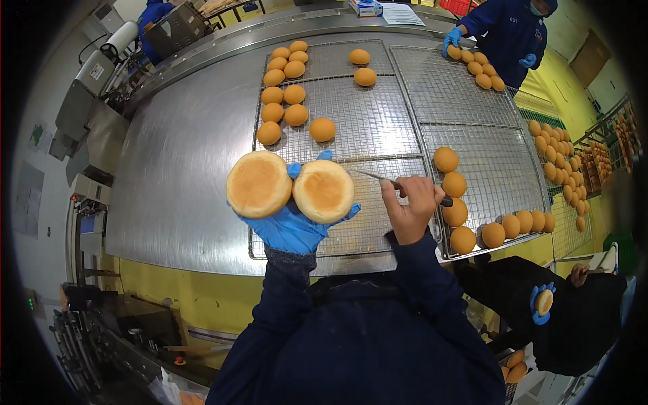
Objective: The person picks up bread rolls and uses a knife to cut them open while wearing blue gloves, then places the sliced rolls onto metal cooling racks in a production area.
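Observation:
My left hand (pixel 287 231), in a blue glove, is palm up and holds two round buns side by side. The left bun (pixel 259 183) and the right bun (pixel 324 192) show flat golden-brown faces with pale rims, and they touch each other. Gloved fingertips show above and beside the right bun. My bare right hand (pixel 413 208) is closed round the dark handle of a thin-bladed knife (pixel 372 177). Its blade points left, the tip close to the right bun's edge; whether they touch I cannot tell. Beneath lies a wire rack (pixel 378 138).
Several brown buns (pixel 295 94) stand on the rack's left side; more line the right rack (pixel 489 143). Steel table (pixel 175 155) extends left. A blue-gloved co-worker (pixel 503 30) handles buns at far right; another person (pixel 553 317) holds a bun at lower right. More buns (pixel 557 154) fill racks beyond.

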